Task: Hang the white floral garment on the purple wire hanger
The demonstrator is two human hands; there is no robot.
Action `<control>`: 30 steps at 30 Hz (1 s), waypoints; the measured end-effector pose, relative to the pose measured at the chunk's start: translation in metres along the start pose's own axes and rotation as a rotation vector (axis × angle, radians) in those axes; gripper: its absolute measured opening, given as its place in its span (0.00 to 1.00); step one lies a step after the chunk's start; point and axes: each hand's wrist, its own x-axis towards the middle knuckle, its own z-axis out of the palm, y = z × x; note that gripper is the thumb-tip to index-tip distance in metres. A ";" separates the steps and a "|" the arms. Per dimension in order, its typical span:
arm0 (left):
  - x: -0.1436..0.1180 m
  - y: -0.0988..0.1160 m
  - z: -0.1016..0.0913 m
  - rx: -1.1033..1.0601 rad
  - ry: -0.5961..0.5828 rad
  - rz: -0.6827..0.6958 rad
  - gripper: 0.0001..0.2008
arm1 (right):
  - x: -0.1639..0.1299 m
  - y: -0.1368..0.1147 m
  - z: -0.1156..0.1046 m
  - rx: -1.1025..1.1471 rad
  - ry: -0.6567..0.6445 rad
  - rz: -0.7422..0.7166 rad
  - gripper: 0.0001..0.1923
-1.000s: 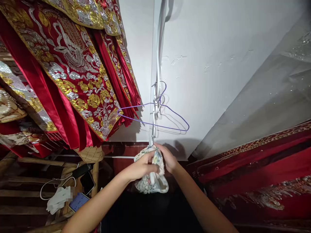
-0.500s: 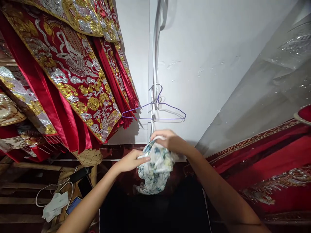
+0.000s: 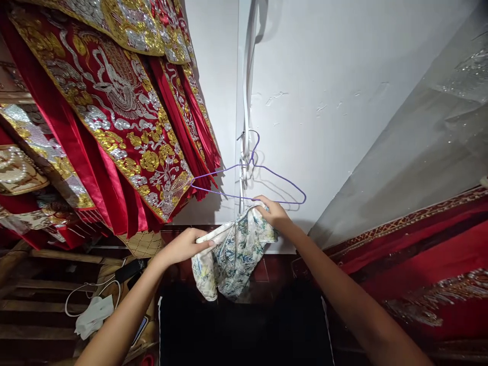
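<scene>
Head view: left hand (image 3: pixel 186 246) pinching one end of the garment's (image 3: pixel 242 254) pale edge, right hand (image 3: pixel 272 211) gripping the other end, higher up. Garment strung between both hands, floral body drooping below them. Hanger (image 3: pixel 252 159) just above right hand, contact unclear. Red robe (image 3: pixel 125 101) above left hand, tissue (image 3: pixel 93 315) below-left of it.

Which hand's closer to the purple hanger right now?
Right. The right hand is at the purple hanger, by its lower bar, gripping the floral garment; contact with the bar unclear. The left hand holds the garment below and apart from the hanger's left end.
</scene>
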 end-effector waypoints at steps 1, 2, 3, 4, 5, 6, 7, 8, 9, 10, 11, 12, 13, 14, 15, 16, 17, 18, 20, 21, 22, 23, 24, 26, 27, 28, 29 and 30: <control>0.001 -0.008 -0.003 0.094 0.002 -0.071 0.19 | -0.006 0.001 -0.004 -0.006 -0.020 0.003 0.19; 0.002 -0.016 -0.006 0.180 0.011 -0.148 0.18 | -0.012 0.002 -0.009 -0.004 -0.047 0.000 0.19; 0.004 -0.023 -0.008 0.252 0.029 -0.216 0.16 | -0.019 0.002 -0.014 0.002 -0.077 -0.014 0.19; 0.007 -0.027 -0.010 0.304 0.053 -0.259 0.13 | -0.025 0.002 -0.019 0.003 -0.100 -0.038 0.20; 0.011 -0.028 -0.012 0.341 0.089 -0.268 0.09 | -0.031 0.001 -0.025 -0.004 -0.113 -0.066 0.21; 0.016 -0.028 -0.013 0.366 0.143 -0.240 0.08 | -0.037 -0.001 -0.031 -0.019 -0.115 -0.091 0.22; 0.022 -0.025 -0.015 0.385 0.214 -0.181 0.10 | -0.043 -0.003 -0.037 -0.044 -0.109 -0.106 0.22; 0.028 -0.021 -0.016 0.397 0.296 -0.106 0.14 | -0.047 -0.007 -0.044 -0.071 -0.102 -0.112 0.22; 0.035 -0.016 -0.018 0.402 0.374 -0.028 0.17 | -0.052 -0.012 -0.050 -0.093 -0.100 -0.110 0.20; 0.042 -0.012 -0.020 0.394 0.444 0.048 0.19 | -0.055 -0.017 -0.056 -0.106 -0.101 -0.104 0.18; 0.049 -0.008 -0.021 0.374 0.500 0.112 0.20 | -0.058 -0.022 -0.060 -0.113 -0.106 -0.102 0.16; 0.055 -0.005 -0.023 0.345 0.541 0.162 0.22 | -0.059 -0.027 -0.064 -0.116 -0.109 -0.101 0.15; 0.060 -0.004 -0.024 0.310 0.573 0.198 0.23 | -0.060 -0.031 -0.066 -0.114 -0.111 -0.101 0.14; 0.064 -0.004 -0.025 0.271 0.606 0.220 0.24 | -0.060 -0.034 -0.066 -0.112 -0.113 -0.096 0.14; 0.067 -0.005 -0.026 0.235 0.644 0.231 0.25 | -0.059 -0.036 -0.064 -0.112 -0.111 -0.086 0.14; 0.069 -0.007 -0.026 0.208 0.683 0.233 0.25 | -0.057 -0.036 -0.061 -0.116 -0.109 -0.074 0.14; 0.070 -0.011 -0.026 0.195 0.720 0.229 0.25 | -0.055 -0.035 -0.058 -0.123 -0.101 -0.065 0.13; 0.069 -0.014 -0.026 0.199 0.748 0.222 0.24 | -0.052 -0.032 -0.054 -0.132 -0.087 -0.059 0.13; 0.065 -0.021 -0.027 0.243 0.770 0.198 0.23 | -0.047 -0.027 -0.046 -0.141 -0.037 -0.051 0.12; 0.061 -0.024 -0.027 0.273 0.769 0.186 0.22 | -0.045 -0.024 -0.042 -0.133 -0.004 -0.044 0.12; 0.057 -0.025 -0.028 0.303 0.767 0.176 0.21 | -0.044 -0.023 -0.039 -0.117 0.028 -0.037 0.13; 0.053 -0.025 -0.029 0.327 0.771 0.170 0.19 | -0.044 -0.022 -0.037 -0.099 0.054 -0.034 0.15; 0.050 -0.023 -0.031 0.346 0.783 0.172 0.18 | -0.044 -0.021 -0.036 -0.082 0.075 -0.038 0.17; 0.045 -0.012 -0.038 0.365 0.822 0.204 0.16 | -0.046 -0.023 -0.036 -0.057 0.074 -0.057 0.19; 0.044 -0.004 -0.042 0.360 0.837 0.227 0.15 | -0.048 -0.025 -0.037 -0.047 0.056 -0.064 0.19; 0.045 0.005 -0.047 0.345 0.835 0.250 0.15 | -0.050 -0.026 -0.038 -0.036 0.025 -0.067 0.19; 0.048 0.015 -0.052 0.324 0.809 0.270 0.15 | -0.052 -0.028 -0.039 -0.026 -0.006 -0.064 0.18; 0.052 0.025 -0.056 0.306 0.755 0.284 0.15 | -0.054 -0.030 -0.040 -0.017 -0.039 -0.059 0.16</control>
